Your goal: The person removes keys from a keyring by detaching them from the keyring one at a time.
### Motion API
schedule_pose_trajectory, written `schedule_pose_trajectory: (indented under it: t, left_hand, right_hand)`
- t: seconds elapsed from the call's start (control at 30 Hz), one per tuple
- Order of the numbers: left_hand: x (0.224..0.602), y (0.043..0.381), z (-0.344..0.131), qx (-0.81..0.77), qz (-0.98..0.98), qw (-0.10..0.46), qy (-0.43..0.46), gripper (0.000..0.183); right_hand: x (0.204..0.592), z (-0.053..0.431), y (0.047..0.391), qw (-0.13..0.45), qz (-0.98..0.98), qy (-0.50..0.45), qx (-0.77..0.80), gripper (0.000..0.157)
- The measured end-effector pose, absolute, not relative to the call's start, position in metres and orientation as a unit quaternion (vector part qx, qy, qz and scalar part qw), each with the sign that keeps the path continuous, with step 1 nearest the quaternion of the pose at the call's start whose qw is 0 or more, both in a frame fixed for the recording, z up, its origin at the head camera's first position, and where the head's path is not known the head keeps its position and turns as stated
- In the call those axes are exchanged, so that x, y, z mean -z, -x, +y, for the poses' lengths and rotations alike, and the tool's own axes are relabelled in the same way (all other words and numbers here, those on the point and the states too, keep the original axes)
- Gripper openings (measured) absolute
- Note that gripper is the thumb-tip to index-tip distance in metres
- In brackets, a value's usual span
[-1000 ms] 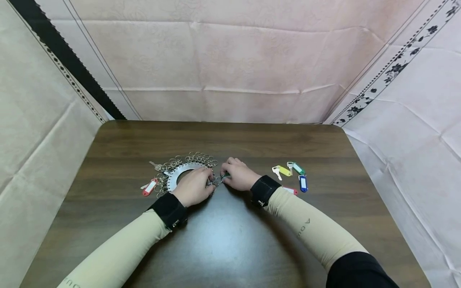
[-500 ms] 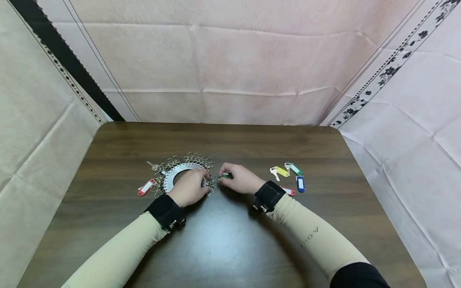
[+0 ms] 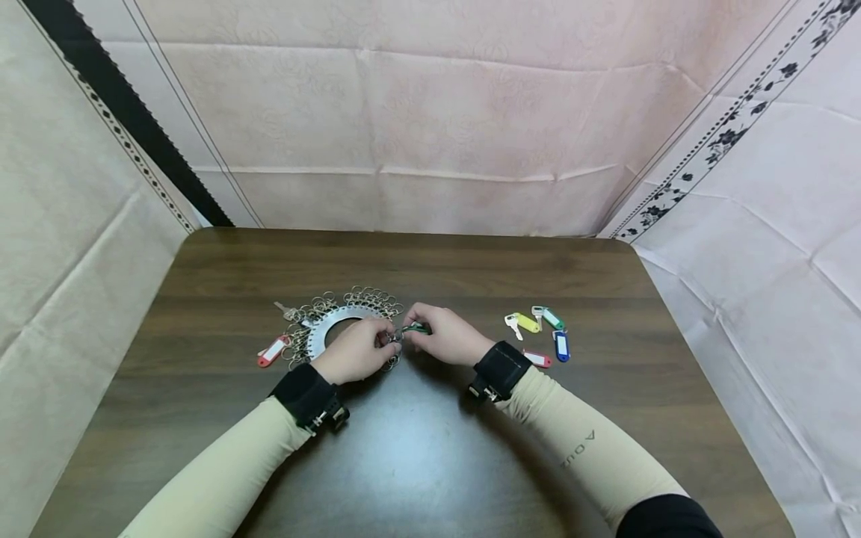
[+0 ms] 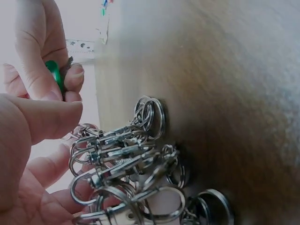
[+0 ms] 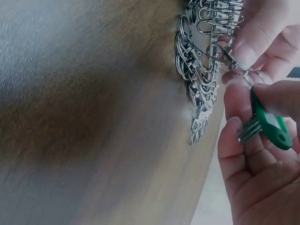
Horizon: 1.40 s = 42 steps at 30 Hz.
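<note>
A flat silver ring-shaped key holder [image 3: 323, 329] lies on the table, fringed with snap hooks and split rings [image 4: 150, 117]. My left hand [image 3: 359, 350] is at its right side. In the right wrist view, the left thumb and fingers pinch one snap hook [image 5: 228, 60], whose split ring [image 5: 255, 76] points toward the other hand. My right hand [image 3: 444, 335] holds a green key tag [image 5: 269, 124] with a key [image 5: 250, 130] beside it. The tag's narrow end is close to that split ring; whether they are linked cannot be told. Both hands nearly touch.
Right of the hands lie a yellow key tag [image 3: 528, 322], a green one [image 3: 553, 317], a blue one [image 3: 561, 345] and a red one [image 3: 537, 359], some with keys. Another red tag [image 3: 273, 350] and a key [image 3: 285, 308] are at the holder's left. Cloth hangs around the wooden table [image 3: 403, 463].
My right hand has shifted slightly left with the green key tag, first showing more of the tag. My left hand now meets it at the holder's edge, pinching the snap hook.
</note>
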<state>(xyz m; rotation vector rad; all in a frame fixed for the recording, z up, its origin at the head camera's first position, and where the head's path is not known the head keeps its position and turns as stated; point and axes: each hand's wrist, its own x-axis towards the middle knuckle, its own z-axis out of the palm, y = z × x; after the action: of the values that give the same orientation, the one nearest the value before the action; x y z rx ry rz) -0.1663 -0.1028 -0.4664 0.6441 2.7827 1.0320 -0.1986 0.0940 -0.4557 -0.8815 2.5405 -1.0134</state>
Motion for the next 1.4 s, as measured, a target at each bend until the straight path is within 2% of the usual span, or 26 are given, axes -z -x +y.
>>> schedule_pose_trajectory:
  t: [0.17, 0.43, 0.67, 0.87, 1.13, 1.27, 1.4]
  left_hand:
    - [0.466, 0.168, -0.105, -0.367, 0.904, 0.060, -0.210, 0.007]
    - [0.466, 0.170, -0.107, -0.372, 0.906, 0.039, -0.199, 0.006]
    - [0.467, 0.173, -0.108, -0.376, 0.911, 0.045, -0.163, 0.004]
    - [0.457, 0.174, -0.109, -0.389, 0.906, 0.051, -0.158, 0.004]
    - [0.453, 0.171, -0.113, -0.396, 0.902, 0.049, -0.168, 0.006]
    - [0.454, 0.169, -0.113, -0.399, 0.899, 0.048, -0.176, 0.004]
    - [0.454, 0.168, -0.111, -0.403, 0.895, 0.056, -0.181, 0.004]
  right_hand:
    - [0.456, 0.094, 0.199, 0.137, 0.880, 0.295, 0.346, 0.007]
    - [0.458, 0.091, 0.195, 0.092, 0.899, 0.303, 0.301, 0.012]
    - [0.455, 0.088, 0.189, 0.079, 0.886, 0.313, 0.332, 0.016]
    - [0.461, 0.089, 0.188, 0.088, 0.860, 0.278, 0.418, 0.013]
    - [0.458, 0.089, 0.181, 0.152, 0.788, 0.262, 0.536, 0.014]
    - [0.449, 0.088, 0.172, 0.146, 0.786, 0.266, 0.538, 0.009]
    - [0.457, 0.086, 0.170, 0.118, 0.803, 0.270, 0.518, 0.015]
